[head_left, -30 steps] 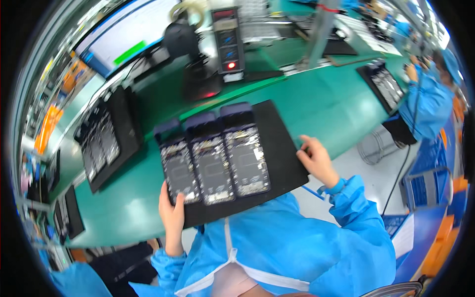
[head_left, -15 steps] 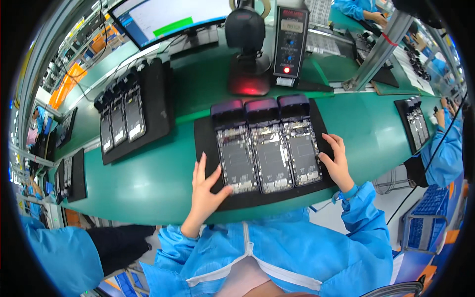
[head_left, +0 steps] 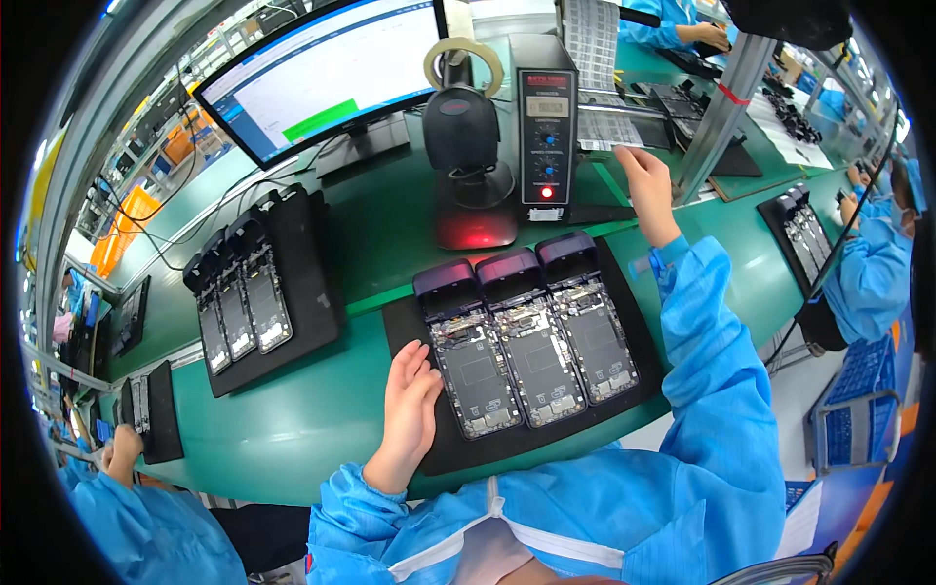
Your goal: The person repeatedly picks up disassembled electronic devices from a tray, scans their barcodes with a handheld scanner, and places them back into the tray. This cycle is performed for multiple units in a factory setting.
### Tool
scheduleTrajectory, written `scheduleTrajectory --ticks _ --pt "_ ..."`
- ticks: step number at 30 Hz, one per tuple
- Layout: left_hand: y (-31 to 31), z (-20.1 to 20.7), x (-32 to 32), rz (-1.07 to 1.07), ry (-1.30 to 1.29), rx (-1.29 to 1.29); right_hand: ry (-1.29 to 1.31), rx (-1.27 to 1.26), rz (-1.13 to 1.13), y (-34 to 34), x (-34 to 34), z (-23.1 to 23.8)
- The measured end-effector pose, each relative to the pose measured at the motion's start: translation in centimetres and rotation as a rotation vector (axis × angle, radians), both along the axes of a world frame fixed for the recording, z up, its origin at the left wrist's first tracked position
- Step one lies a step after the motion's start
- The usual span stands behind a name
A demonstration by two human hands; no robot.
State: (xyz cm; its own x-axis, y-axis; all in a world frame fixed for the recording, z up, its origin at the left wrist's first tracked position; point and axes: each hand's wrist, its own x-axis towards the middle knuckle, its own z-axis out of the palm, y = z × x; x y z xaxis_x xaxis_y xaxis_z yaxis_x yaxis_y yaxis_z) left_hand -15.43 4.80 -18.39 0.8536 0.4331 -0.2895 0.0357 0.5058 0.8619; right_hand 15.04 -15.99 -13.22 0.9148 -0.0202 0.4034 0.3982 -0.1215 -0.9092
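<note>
Three opened phones with bare circuit boards, a left phone (head_left: pixel 473 375), a middle phone (head_left: pixel 534 356) and a right phone (head_left: pixel 597 336), lie side by side on a black mat (head_left: pixel 448 450). Dark purple parts stand up at their far ends. My left hand (head_left: pixel 409 405) rests by the mat's left edge, beside the left phone, fingers loosely bent and holding nothing visible. My right hand (head_left: pixel 648 190) is raised beyond the mat, fingers stretched toward the printed label sheets (head_left: pixel 609 127). A small gap seems to lie between its fingertips and the sheets.
A black scanner (head_left: pixel 460 132) on a stand, with a tape roll (head_left: pixel 487 54) behind it, and a control box (head_left: pixel 544 136) with a red light stand beyond the phones. A monitor (head_left: pixel 322 78) is at far left. Another mat (head_left: pixel 312 292) carries more opened phones. Co-workers sit on both sides.
My right hand has left the right phone's edge and reached up and away toward the label sheets. My left hand has come off the left phone's lower corner. The view has shifted.
</note>
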Motion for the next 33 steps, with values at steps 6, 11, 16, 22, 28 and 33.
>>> scheduleTrajectory --ticks 6,11,16,22,28,33 --pt "0.8 -0.8 1.1 -0.403 0.133 -0.209 0.226 0.097 -0.024 1.4 1.5 -0.4" --pt "1.8 -2.0 -0.1 -0.373 -0.013 -0.35 0.287 0.451 0.175 2.6 -0.4 -0.3" --pt "3.6 1.6 1.2 -0.384 -0.323 -0.615 0.364 0.128 0.507 9.0 -6.3 -1.0" --pt "3.4 5.8 8.5 -0.054 -0.436 -0.517 0.424 0.467 0.527 10.5 -5.8 -0.9" --pt "4.3 4.3 13.9 0.078 -0.496 -0.512 0.084 0.602 0.635 8.5 -6.7 1.3" --pt "4.0 4.8 12.7 0.106 -0.479 -0.381 -0.128 0.515 0.674 8.4 -8.5 2.2"
